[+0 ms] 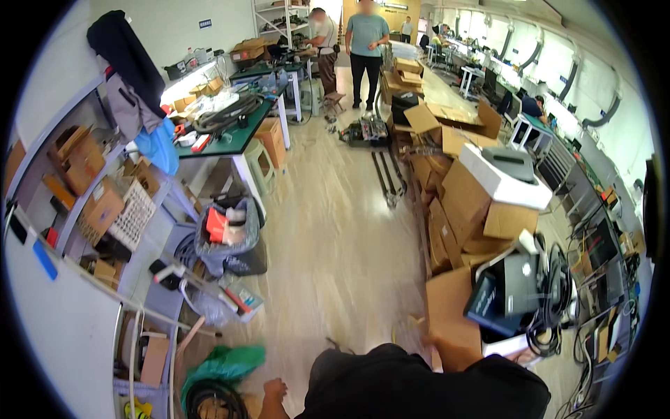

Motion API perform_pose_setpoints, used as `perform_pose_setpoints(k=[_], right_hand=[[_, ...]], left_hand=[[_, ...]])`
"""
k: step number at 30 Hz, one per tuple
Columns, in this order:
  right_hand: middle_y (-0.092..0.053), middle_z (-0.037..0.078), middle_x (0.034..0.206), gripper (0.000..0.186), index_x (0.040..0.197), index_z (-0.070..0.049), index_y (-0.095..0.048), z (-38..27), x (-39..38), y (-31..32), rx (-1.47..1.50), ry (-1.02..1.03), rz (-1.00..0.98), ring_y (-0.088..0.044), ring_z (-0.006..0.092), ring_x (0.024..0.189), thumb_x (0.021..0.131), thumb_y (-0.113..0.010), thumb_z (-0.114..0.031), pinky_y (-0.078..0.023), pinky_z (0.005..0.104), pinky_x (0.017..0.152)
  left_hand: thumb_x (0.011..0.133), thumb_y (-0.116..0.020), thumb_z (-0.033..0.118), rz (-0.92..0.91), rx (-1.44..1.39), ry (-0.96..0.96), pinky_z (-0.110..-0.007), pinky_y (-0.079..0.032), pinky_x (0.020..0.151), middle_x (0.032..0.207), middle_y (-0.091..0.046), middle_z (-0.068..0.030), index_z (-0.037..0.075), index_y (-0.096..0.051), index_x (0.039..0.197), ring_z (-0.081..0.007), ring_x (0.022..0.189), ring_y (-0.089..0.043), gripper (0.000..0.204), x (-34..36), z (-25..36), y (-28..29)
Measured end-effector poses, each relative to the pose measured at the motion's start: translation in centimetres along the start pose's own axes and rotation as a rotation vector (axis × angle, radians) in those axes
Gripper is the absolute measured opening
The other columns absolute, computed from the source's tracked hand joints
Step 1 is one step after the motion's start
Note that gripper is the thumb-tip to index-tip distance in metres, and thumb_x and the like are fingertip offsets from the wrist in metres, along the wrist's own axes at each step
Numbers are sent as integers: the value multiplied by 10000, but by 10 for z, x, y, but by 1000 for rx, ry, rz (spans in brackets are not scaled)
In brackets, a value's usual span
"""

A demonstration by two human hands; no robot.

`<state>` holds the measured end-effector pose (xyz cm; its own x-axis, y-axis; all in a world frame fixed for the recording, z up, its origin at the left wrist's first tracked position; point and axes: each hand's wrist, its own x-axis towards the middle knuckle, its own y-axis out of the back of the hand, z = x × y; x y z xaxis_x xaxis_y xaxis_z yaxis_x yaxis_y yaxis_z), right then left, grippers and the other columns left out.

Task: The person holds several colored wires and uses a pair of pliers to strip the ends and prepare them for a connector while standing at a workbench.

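My left hand [276,388] hangs low beside my body, its fingers loosely curled with nothing visible in them. Nearest to it are a green plastic bag [227,364] and a coil of black hose [209,401] by the left shelf. On the other side my right hand [431,343] is blurred at the edge of a brown cardboard box [453,300]. Its fingers are smeared, and whether it touches the box cannot be made out. Black equipment [513,283] and looped black cables [555,297] lie on and beside that box.
A floor aisle [328,230] runs ahead between a lined bin [244,255] and stacked cartons [453,199]. Dark rods [385,178] and a tool case [366,130] lie on it. Two people [366,42] [326,45] stand farther along. A green-topped bench [241,140] is at left.
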<state>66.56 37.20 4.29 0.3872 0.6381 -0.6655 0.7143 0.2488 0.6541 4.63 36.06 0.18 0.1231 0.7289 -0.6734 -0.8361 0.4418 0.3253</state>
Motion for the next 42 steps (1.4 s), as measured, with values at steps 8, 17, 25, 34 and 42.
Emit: perform_pose_setpoints(k=[8, 17, 25, 34, 42], right_hand=[[-632, 136, 719, 243, 890, -10, -666, -78, 104, 49, 254, -423, -65, -624, 265, 623, 876, -549, -222, -506, 420, 576], [-675, 150, 718, 286, 807, 8, -682, -444, 440, 258, 59, 225, 214, -637, 266, 643, 803, -530, -234, -508, 381, 639], [-694, 147, 822, 337, 1015, 92, -648, -764, 579, 372, 304, 473, 187, -657, 205, 714, 862, -548, -192, -512, 324, 676], [-696, 157, 851, 370, 1091, 92, -623, -930, 718, 418, 3, 429, -44, -663, 201, 747, 882, -553, -206, -516, 327, 707], [-682, 227, 970, 350, 1102, 38, -639, -1210, 875, 485, 87, 624, -182, -670, 307, 925, 877, -570, -221, -501, 368, 844]], left_hand=[[886, -578, 204, 485, -230, -197, -325, -519, 669, 849, -676, -129, -38, -631, 1042, -206, 735, -655, 293, 212, 365, 146], [860, -608, 241, 553, 58, -148, -388, -505, 834, 976, -683, -203, -17, -653, 1053, -318, 926, -663, 325, 384, 544, 210], [889, -586, 242, 668, 84, -201, -385, -499, 847, 1018, -676, -200, -13, -619, 1094, -317, 954, -656, 329, 582, 743, 344], [900, -571, 244, 613, -49, -490, -405, -476, 882, 1059, -658, -230, -34, -608, 1129, -356, 1015, -628, 362, 821, 1026, 466], [846, -672, 294, 772, -472, -241, -331, -471, 855, 1029, -652, -155, -71, -574, 1167, -236, 950, -621, 495, 1008, 1188, 566]])
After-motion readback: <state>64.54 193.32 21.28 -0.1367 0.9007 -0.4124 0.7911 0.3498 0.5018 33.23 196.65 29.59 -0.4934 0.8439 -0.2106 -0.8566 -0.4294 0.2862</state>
